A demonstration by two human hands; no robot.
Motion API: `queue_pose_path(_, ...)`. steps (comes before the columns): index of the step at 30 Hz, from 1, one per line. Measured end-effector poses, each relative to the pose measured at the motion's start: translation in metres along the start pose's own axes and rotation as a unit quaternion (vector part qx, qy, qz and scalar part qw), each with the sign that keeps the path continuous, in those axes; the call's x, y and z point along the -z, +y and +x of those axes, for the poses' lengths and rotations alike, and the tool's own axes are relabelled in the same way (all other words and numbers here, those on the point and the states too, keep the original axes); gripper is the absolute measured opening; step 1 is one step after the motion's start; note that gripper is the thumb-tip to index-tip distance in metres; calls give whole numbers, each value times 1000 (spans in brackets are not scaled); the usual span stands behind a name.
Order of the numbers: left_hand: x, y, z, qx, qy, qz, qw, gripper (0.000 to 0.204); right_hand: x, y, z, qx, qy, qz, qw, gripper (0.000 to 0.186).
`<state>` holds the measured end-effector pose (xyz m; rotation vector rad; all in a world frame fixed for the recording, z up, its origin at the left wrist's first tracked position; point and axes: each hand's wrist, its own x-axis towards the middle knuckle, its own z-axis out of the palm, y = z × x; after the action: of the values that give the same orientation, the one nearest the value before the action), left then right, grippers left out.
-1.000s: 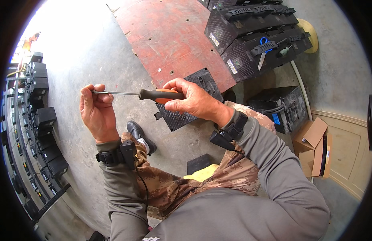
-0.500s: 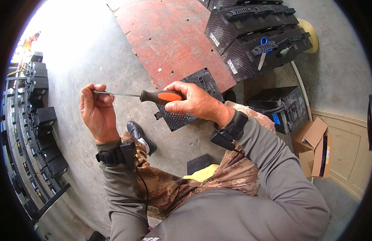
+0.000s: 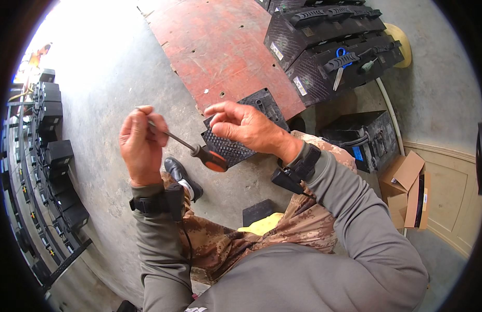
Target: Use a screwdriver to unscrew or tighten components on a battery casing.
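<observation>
A screwdriver [image 3: 213, 160] with a black and orange handle hangs from my left hand [image 3: 142, 143], which pinches its metal shaft near the tip. The handle slants down to the right, below my right hand and apart from it. My right hand [image 3: 243, 126] is raised with its fingers apart and loosely curved, nothing between them. Beneath it lies a black plastic panel [image 3: 231, 147] with a studded surface, partly hidden by the hand and the screwdriver.
A red board [image 3: 215, 52] covers the floor ahead. Black boxes [image 3: 324, 57] with handles stand at the far right, with blue-handled scissors [image 3: 341, 66] on top. Another black case [image 3: 363, 140] and an open cardboard box [image 3: 402, 182] are at right. Black units line a rack [image 3: 59, 182] at left.
My right hand has let go of the screwdriver's handle. The handle has swung downward, while my left hand has shifted slightly right, still gripping the shaft.
</observation>
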<state>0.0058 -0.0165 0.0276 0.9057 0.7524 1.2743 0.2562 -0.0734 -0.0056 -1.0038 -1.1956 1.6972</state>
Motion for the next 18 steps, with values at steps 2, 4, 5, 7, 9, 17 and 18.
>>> queue_pose_path(2, -12, -5, -6, 96, -36, 101, 990, 25, 4, -6, -1, 7, 7, 30, 999, 43)
queue_pose_path(4, -28, -10, -11, 136, -60, 123, 981, 22, 6, -13, -2, 39, -6, 41, 998, 46)
queue_pose_path(5, -33, -12, -12, 153, -76, 123, 978, 21, 5, -13, -3, 40, -5, 40, 998, 46)
queue_pose_path(7, -37, -17, -14, 170, -92, 123, 973, 21, 4, -9, -3, 38, -49, 70, 996, 45)
queue_pose_path(9, -38, -21, -15, 197, -119, 112, 967, 20, 4, -8, -2, 42, -51, 77, 995, 43)
queue_pose_path(17, -48, -31, -20, 231, -137, 127, 955, 25, 3, -12, -5, 38, -77, 136, 987, 33)
queue_pose_path(18, -50, -30, -20, 237, -132, 124, 955, 25, 4, -12, -5, 49, -70, 120, 989, 29)
